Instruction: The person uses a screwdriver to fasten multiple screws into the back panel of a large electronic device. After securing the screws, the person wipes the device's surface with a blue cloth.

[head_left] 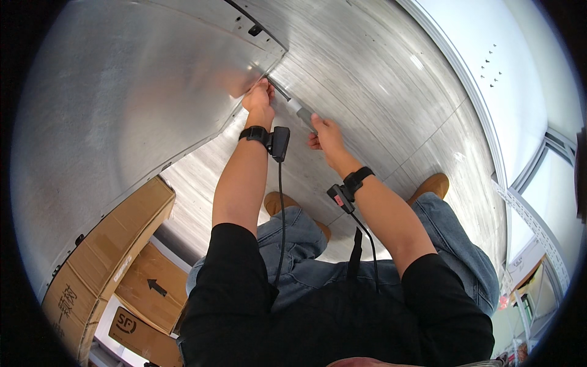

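Note:
My right hand (328, 140) is wrapped round the grey handle of a screwdriver (303, 113). Its dark shaft points up and left to the lower corner of a large metal panel (140, 104). There my left hand (260, 98) is closed, its fingertips pinched together at the panel's edge beside the end of the shaft. Whatever lies between those fingers is too small or hidden to make out. Each wrist wears a black strap with a small cabled box.
Cardboard boxes (110, 244) stand at the lower left, against the panel. Grey wood-look floor (367, 73) runs under my feet. Several small dark screws (491, 67) sit on a white surface (471, 24) at the right. A perforated white metal strip (538, 226) is nearby.

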A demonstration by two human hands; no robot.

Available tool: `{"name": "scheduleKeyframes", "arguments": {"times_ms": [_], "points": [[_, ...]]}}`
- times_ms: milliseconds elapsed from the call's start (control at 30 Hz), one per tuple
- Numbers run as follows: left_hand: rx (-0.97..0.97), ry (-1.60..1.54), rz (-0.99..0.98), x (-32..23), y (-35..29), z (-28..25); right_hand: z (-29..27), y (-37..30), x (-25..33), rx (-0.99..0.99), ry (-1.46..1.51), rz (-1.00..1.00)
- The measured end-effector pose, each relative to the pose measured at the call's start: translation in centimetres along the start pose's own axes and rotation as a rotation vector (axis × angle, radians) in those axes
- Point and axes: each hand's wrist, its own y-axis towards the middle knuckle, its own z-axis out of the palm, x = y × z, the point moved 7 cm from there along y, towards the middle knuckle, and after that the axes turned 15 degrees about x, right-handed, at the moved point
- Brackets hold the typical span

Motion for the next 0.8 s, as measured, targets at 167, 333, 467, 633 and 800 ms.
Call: {"name": "scheduleKeyframes", "arguments": {"times_ms": [167,333,467,633,800], "points": [[0.014,0.01,0.007,-0.2,0.0,0.3,0.1,0.0,0.9,-0.077,-0.242,-0.298],[0.007,-0.001,0.002,0.0,0.1,-0.1,0.4,-0.3,0.6,0.022,-0.134,-0.121],[-0.001,0.0,0.002,0.0,-0.1,0.2,0.1,0.2,0.3,-0.098,-0.077,-0.049],[-0.012,0.008,-0.005,-0.1,0.0,-0.2,0.4,0.0,-0.4,0.039,0.063,0.014],[-0.014,0.001,0.003,-0.1,0.0,0.0,0.0,0.2,0.0,-0.142,-0.132,-0.112]]}}
